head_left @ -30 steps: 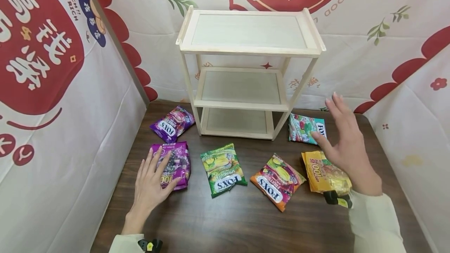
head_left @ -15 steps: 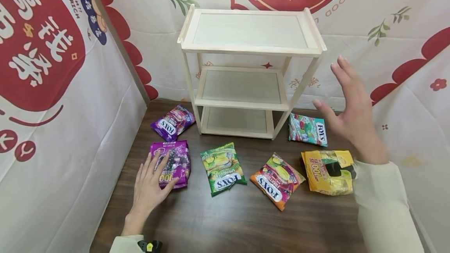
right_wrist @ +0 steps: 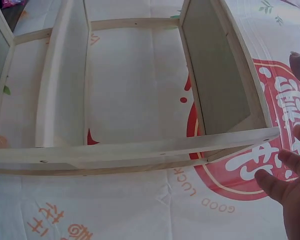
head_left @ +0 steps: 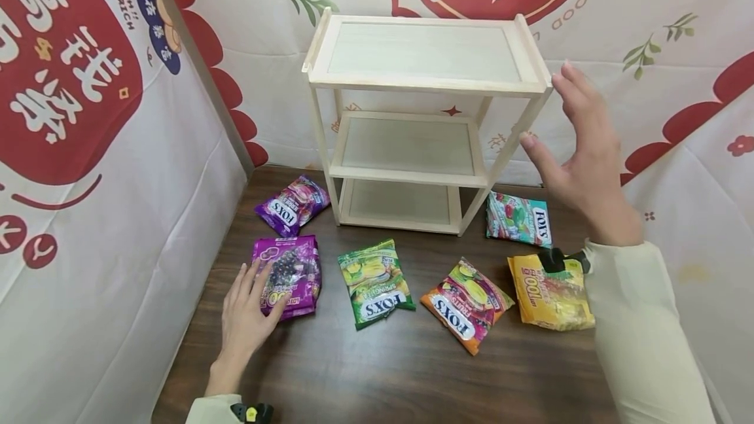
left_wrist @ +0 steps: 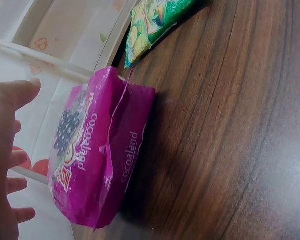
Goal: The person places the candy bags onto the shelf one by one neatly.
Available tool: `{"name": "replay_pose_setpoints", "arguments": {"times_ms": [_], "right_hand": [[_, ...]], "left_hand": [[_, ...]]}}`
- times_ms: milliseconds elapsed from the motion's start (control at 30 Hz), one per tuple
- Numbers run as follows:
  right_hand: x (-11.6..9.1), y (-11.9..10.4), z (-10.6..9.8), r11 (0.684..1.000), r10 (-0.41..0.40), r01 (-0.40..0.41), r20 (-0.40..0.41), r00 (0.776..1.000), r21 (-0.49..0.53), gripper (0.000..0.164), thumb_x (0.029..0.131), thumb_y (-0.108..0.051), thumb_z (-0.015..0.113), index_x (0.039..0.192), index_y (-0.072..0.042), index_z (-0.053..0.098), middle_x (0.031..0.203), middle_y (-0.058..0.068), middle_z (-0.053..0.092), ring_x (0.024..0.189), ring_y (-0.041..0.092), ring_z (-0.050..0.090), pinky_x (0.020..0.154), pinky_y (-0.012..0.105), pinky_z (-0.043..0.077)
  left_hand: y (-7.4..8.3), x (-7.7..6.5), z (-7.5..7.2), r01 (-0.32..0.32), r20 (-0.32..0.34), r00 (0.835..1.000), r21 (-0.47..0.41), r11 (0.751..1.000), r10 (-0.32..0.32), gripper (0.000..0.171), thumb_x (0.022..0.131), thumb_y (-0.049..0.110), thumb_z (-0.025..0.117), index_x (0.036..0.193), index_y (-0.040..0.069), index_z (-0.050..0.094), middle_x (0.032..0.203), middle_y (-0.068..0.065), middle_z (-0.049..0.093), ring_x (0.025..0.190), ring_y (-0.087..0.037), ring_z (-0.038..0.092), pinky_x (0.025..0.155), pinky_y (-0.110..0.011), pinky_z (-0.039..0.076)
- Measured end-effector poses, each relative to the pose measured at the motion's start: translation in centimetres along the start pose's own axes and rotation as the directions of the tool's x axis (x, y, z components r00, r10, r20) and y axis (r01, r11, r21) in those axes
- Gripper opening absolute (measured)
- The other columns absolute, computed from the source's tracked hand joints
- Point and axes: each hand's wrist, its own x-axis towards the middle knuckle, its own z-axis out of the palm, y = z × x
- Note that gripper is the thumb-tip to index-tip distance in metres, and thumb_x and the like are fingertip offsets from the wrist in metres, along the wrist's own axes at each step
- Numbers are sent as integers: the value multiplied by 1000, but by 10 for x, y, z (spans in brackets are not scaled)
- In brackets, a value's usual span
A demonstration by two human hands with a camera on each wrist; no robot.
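My left hand (head_left: 244, 322) hovers with spread fingers over the near left edge of a purple candy bag (head_left: 297, 270) with grapes on it. In the left wrist view, a gap shows between that hand's fingers and the bag (left_wrist: 82, 145). My right hand (head_left: 589, 156) is raised beside the upper right corner of a pale wooden three-tier shelf (head_left: 421, 51), thumb and fingers spread apart and holding nothing. The right wrist view has the fingertips close to the end of the shelf's side post (right_wrist: 135, 151).
A small purple bag (head_left: 292, 205) lies left of the shelf, a teal one (head_left: 518, 218) right of it. Green (head_left: 376, 283), orange-red (head_left: 468, 306) and yellow (head_left: 550, 293) candy bags lie on the brown table (head_left: 377, 385). Printed cloth (head_left: 636, 103) encloses the back and sides.
My right hand has risen from above the yellow and teal bags to the shelf's upper right corner. My left hand has drawn back slightly toward the purple bag's near left edge.
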Motion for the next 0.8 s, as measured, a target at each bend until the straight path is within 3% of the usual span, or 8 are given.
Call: {"name": "replay_pose_setpoints", "arguments": {"times_ms": [433,533,800], "right_hand": [[22,-3,8,999,9,-7,-42,999,49,67,86,-50,59,134,-3,51,145,1,44,133,22,40,101,38,39],[27,-6,11,997,8,-4,-63,998,73,63,86,-45,61,131,-2,53,143,1,46,132,22,41,101,38,39],[33,4,24,995,8,3,-108,994,100,52,85,-38,63,120,0,62,135,6,54,128,21,46,103,36,37]], "left_hand": [[-4,-2,-2,163,32,986,-16,986,-163,71,81,37,72,143,15,44,147,-17,37,138,-40,24,95,-71,26],[-3,-3,-1,154,12,988,-25,988,-154,71,80,35,73,142,14,45,147,-17,37,137,-40,26,94,-70,27],[3,-2,8,54,-53,997,-27,998,-56,69,77,34,73,138,10,49,143,-18,42,134,-42,30,94,-67,31]]}}
